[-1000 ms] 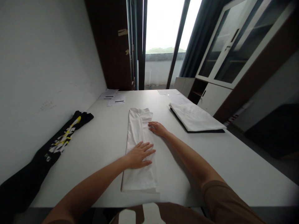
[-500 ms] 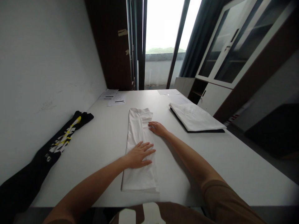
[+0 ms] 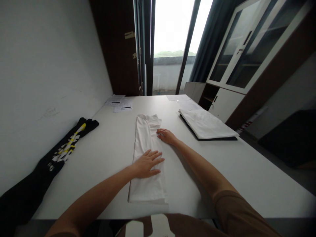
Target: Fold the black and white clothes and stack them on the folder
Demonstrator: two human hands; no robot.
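A white garment (image 3: 143,138), folded into a long narrow strip, lies lengthwise on the white table (image 3: 106,158) in front of me. It looks like a shirt, with a gathered part at its far end. My left hand (image 3: 147,164) rests flat on its middle, fingers spread. At the garment's right edge, near the far end, my right hand (image 3: 166,135) lies low with its fingers stretched onto the cloth. Neither hand grips anything.
Folded white cloth (image 3: 207,123) sits on a black piece (image 3: 217,139) at the right. Black clothing (image 3: 54,161) with yellow and white print lies along the left wall. Papers (image 3: 123,104) are at the far left corner. A glass-door cabinet (image 3: 237,52) stands beyond the right side.
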